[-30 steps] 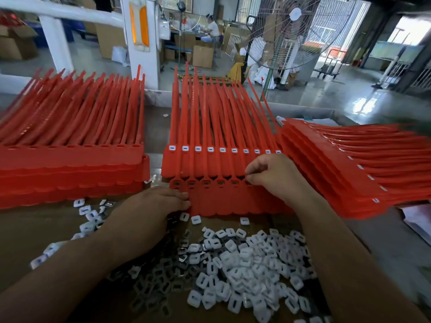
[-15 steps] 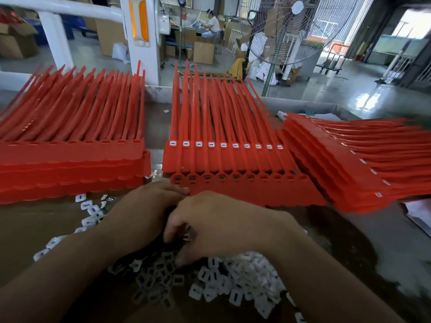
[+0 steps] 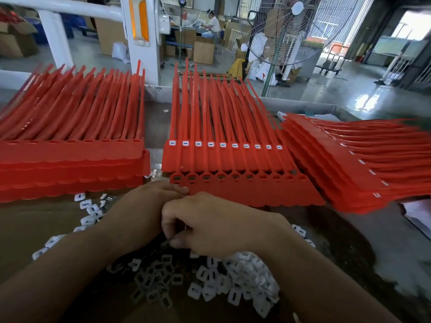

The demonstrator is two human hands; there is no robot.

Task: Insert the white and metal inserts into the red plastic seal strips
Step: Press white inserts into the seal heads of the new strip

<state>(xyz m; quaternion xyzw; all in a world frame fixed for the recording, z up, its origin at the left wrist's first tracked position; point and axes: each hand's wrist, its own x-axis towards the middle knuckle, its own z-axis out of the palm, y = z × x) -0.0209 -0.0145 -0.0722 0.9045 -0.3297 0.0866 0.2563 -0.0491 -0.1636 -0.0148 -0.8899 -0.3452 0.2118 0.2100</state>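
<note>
A stack of red seal strips (image 3: 233,164) lies in the middle of the bench, the upper sheet carrying a row of white inserts (image 3: 224,145). The front sheet (image 3: 256,192) has small metal inserts in its left sockets. A heap of loose white inserts (image 3: 235,283) lies near me, with darker metal inserts (image 3: 154,283) to its left. My right hand (image 3: 217,224) hovers over the heap, fingers curled, pinching a small piece at its fingertips. My left hand (image 3: 144,210) sits beside it, touching the front sheet's left corner; what it holds is hidden.
A tall stack of red strips (image 3: 70,159) stands at the left and a fanned stack with white inserts (image 3: 349,169) at the right. Loose white inserts (image 3: 86,206) are scattered at the left. A large fan (image 3: 286,31) and cardboard boxes stand beyond the bench.
My right hand has come back from the strips' front sheet down to the insert heap and joined my left hand. The left hand has stayed at the sheet's left corner.
</note>
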